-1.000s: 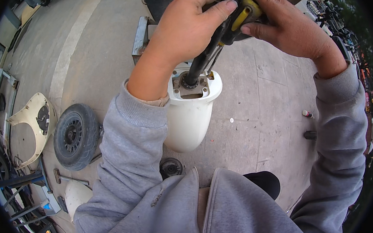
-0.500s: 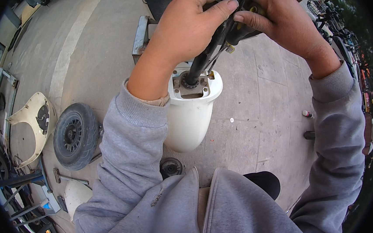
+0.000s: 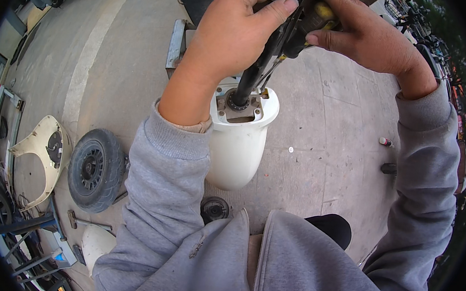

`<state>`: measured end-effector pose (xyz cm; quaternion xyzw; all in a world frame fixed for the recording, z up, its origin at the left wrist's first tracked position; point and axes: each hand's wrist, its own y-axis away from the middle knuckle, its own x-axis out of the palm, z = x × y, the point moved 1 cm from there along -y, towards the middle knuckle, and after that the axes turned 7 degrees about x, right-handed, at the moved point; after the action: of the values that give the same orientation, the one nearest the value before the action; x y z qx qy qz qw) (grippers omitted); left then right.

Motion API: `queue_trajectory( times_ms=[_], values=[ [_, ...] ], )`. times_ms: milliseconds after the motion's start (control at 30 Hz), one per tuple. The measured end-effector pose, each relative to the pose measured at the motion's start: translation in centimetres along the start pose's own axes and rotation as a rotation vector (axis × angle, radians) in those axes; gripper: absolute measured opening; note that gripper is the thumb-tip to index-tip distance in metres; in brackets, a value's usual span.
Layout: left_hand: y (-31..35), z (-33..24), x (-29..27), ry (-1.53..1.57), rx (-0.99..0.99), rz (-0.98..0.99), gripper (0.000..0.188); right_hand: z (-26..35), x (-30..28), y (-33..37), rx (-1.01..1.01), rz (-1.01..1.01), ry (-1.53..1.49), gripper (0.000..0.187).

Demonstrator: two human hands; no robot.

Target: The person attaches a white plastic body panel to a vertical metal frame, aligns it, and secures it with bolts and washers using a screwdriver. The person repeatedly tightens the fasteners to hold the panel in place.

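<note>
My left hand (image 3: pixel 233 33) is closed round the upper part of a black steering tube (image 3: pixel 252 73), thumb lying across it and fingers mostly hidden. The tube rises from the bearing seat on a white front fender (image 3: pixel 237 157) below my hands. At the tube's right side, my right hand (image 3: pixel 364 43) is closed on the thick black-and-yellow handle of what looks like a screwdriver (image 3: pixel 306 33). Its thin metal shaft slants down beside the tube; the tip is hard to make out. Thin cables run along the tube too.
On the left floor lie a tyred wheel (image 3: pixel 95 170), a cream body panel (image 3: pixel 51 156), a hammer (image 3: pixel 87 221) and a white shell piece (image 3: pixel 96 244). A metal stand (image 3: pixel 178 45) is behind my left wrist. A round dark part (image 3: pixel 214 208) lies near my body; a small bottle (image 3: pixel 385 141) is at right.
My right hand has shifted right and turned outward, with its thumb moving along the handle and more of the yellow end showing. My left hand stays put on the tube.
</note>
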<state>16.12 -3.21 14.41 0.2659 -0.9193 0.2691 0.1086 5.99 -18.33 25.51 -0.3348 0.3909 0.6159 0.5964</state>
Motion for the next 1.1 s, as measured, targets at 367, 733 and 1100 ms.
queue_trajectory(
  times_ms=[367,733,1100],
  values=[
    [0.1,0.0,-0.1,-0.016,0.012,-0.007,0.031,0.6,0.4,0.5,-0.032,0.02,-0.072,0.037],
    [0.2,-0.2,-0.1,0.015,-0.002,0.025,0.031,1.7,0.0,0.2,-0.114,0.011,0.092,0.043],
    [0.0,0.2,-0.2,0.008,-0.008,0.017,0.03,0.0,0.6,0.0,-0.143,-0.039,0.058,0.035]
  ],
)
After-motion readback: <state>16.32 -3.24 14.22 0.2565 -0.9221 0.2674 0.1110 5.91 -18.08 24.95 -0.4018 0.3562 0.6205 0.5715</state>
